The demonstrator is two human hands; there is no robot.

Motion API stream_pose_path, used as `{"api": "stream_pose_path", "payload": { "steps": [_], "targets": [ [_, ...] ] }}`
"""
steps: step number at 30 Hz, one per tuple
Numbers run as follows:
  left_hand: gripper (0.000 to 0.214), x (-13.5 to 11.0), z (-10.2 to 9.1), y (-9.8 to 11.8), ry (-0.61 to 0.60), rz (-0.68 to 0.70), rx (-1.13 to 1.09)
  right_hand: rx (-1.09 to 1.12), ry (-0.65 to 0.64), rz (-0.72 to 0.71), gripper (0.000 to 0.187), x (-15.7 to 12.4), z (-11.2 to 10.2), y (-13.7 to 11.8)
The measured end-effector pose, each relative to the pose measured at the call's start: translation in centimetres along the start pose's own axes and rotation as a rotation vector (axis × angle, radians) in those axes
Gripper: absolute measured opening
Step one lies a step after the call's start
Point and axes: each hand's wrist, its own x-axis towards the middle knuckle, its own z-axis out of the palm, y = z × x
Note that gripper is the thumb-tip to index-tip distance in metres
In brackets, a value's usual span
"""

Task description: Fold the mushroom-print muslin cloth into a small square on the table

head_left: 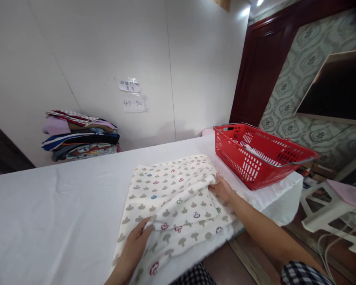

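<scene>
A cream cloth with a mushroom print point(172, 190) lies partly folded on the white-covered table point(56, 209), near its front right. My left hand point(136, 241) pinches the near edge of the cloth's upper layer, fingers closed on the fabric. At the cloth's right edge my right hand point(222, 189) grips a fold, with the fingertips tucked under the upper layer.
A red plastic basket point(255, 158) stands at the table's right end with a light cloth inside. A stack of folded colourful fabrics point(80, 134) sits at the back left against the white wall. A white stool point(335, 209) stands on the floor to the right.
</scene>
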Motion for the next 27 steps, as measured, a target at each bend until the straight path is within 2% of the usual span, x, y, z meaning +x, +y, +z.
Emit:
{"api": "stream_pose_path", "payload": {
  "steps": [2,4,7,9,11,14,16,19,21,23,25,27],
  "targets": [
    [0.039,0.2,0.0,-0.3,0.006,-0.007,-0.020,-0.153,-0.038,-0.042,0.043,-0.8,0.5,0.6],
    [0.039,0.4,-0.1,-0.5,0.014,-0.014,-0.029,-0.316,-0.018,-0.062,0.044,-1.0,1.1,1.3],
    [0.039,0.4,-0.2,-0.3,0.024,0.015,-0.002,-0.418,0.113,-0.062,0.035,-0.3,1.8,1.1],
    [0.041,0.0,-0.1,0.2,-0.018,0.072,0.071,-0.397,0.198,-0.084,0.030,0.6,1.6,-0.4],
    [0.043,-0.9,0.4,0.8,-0.103,0.148,0.196,-0.378,0.251,-0.098,0.030,1.2,0.7,-2.7],
    [0.050,-2.7,1.8,1.1,-0.217,0.281,0.410,-0.387,0.352,-0.064,0.030,1.1,-1.8,-5.9],
    [0.059,-3.7,2.9,0.4,-0.263,0.373,0.530,-0.413,0.391,-0.005,0.029,0.3,-3.6,-6.6],
    [0.074,-4.4,3.7,-1.9,-0.282,0.538,0.668,-0.443,0.418,0.091,0.027,-1.9,-5.6,-5.7],
    [0.080,-4.5,3.3,-3.4,-0.248,0.693,0.724,-0.439,0.416,0.114,0.036,-3.8,-6.6,-4.7],
    [0.081,-4.6,2.2,-4.4,-0.211,0.846,0.765,-0.417,0.377,0.130,0.055,-5.7,-7.3,-4.1],
    [0.078,-4.8,0.7,-4.7,-0.182,0.949,0.800,-0.403,0.316,0.158,0.073,-7.4,-7.8,-3.9],
    [0.074,-5.0,-0.7,-4.9,-0.157,1.018,0.824,-0.398,0.267,0.162,0.080,-8.8,-7.9,-3.9]
  ]
}}
